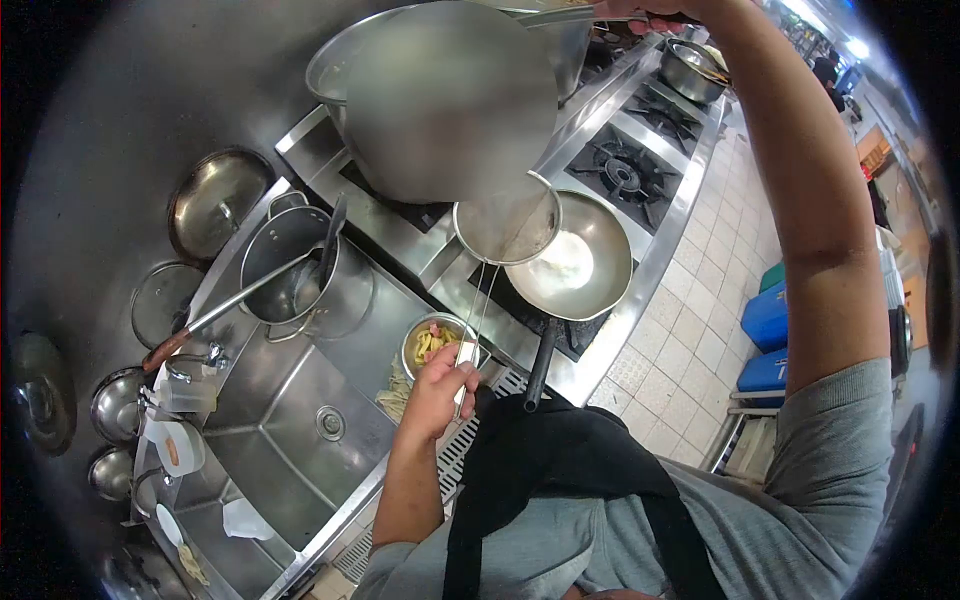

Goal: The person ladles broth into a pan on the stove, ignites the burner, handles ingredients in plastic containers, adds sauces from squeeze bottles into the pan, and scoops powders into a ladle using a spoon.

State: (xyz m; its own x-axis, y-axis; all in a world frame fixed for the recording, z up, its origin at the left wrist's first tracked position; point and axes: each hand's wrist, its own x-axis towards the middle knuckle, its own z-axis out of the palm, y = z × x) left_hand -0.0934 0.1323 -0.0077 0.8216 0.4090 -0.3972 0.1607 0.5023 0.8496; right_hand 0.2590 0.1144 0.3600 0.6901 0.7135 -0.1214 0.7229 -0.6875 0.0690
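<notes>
My left hand (437, 395) is closed round the handle of a round wire strainer (508, 222). The strainer sits over the left edge of a steel frying pan (595, 250), whose black handle (541, 365) points toward me. A pale patch shows in the pan. At the top edge, my right hand (665, 18), partly cut off, grips a long metal handle (570, 15) that runs left toward a large pot (335, 65). The handle's far end and much of the pot are hidden by a grey blur. Beside my left hand stands a bowl of yellowish and pink pieces (433, 340).
A deep pot (270, 265) with a long-handled utensil stands by the sink (260, 420). Lids (220, 200) lean along the wall. A burner (622, 172) and another pot (695, 70) are farther right. Blue bins (765, 318) stand across the tiled floor.
</notes>
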